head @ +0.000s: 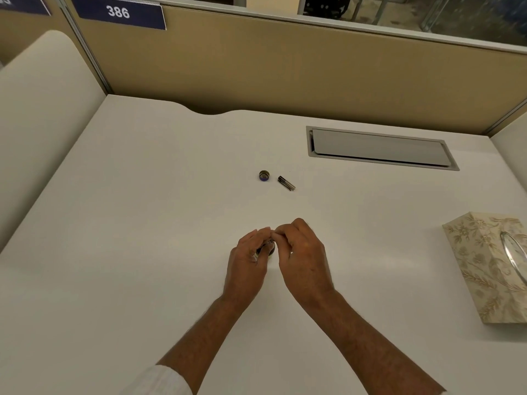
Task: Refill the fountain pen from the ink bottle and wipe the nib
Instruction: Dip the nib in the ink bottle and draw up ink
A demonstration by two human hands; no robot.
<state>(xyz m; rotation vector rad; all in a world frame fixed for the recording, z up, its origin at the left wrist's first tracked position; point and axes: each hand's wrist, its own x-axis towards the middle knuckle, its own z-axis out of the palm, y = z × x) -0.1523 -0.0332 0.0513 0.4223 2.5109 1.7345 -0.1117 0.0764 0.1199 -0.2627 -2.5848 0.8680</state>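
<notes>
Desk (142,223): pale and wide, filling most of the view; both forearms reach over its near edge to the middle.
Partition (285,67): tan panel along the far edge, with a dark sign (119,12) reading 386 at the upper left.
Hatch (379,148): grey lid set flush into the desk at the far right.
Tissue box (490,266): floral pattern, at the right edge, cut off by the frame; its opening shows only in part.
Left hand (246,260): back toward the camera, wrist bent inward, fingers and thumb curled round the ink bottle and gripping it from the left.
Right hand (305,260): back up, knuckles raised, fingertips bunched against the thumb just over the bottle and touching the left fingertips. Whether it pinches anything cannot be told, since the fingers cover that spot.
Sleeve (159,380): white cuff pushed up on the left forearm, cut off at the bottom edge.
Ink bottle (266,249): small and dark, standing between the 2 hands at mid-desk; only a sliver shows, and its mouth is hidden.
Pen piece (286,183): short dark tube with a light end, lying at a slant beyond the hands; too small to say which part of the pen it is.
Bottle cap (264,175): round, purple-sided, just left of the pen piece and apart from it.
Nib: not visible anywhere; it may be hidden under the right fingertips.
</notes>
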